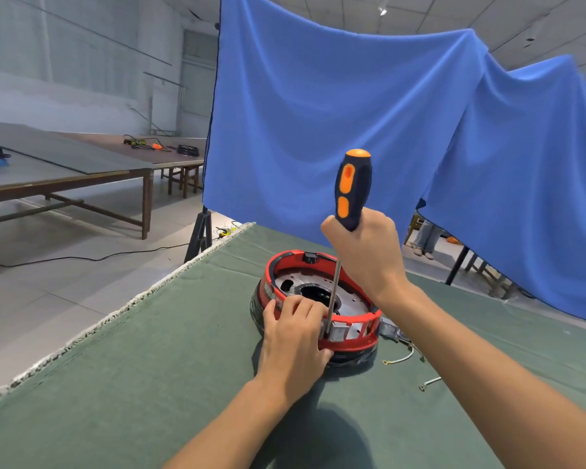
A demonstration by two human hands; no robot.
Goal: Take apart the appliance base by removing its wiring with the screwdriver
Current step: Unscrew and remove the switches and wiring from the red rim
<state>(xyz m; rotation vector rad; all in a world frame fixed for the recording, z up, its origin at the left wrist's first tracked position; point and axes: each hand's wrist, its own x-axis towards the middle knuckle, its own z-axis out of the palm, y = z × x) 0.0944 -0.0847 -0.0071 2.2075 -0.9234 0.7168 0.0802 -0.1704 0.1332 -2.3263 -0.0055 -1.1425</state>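
A round red and black appliance base (352, 340) lies on the green cloth with its metal inner plate facing up. My right hand (369, 255) grips the black and orange handle of a screwdriver (352, 191), held almost upright. Its steel shaft runs down to the near rim of the base, beside a small white part. My left hand (293, 336) grips the near left rim of the base, fingers curled over the edge next to the shaft tip. A loose wire (400, 358) with ring terminals trails from a black connector at the right side of the base.
A green cloth (149, 384) covers the table, with a fringed left edge. Another loose wire (430, 383) lies at the right. A blue drape (318, 113) hangs behind. Long wooden tables (65, 164) with tools stand at the far left. A person's legs (427, 238) show behind the drape.
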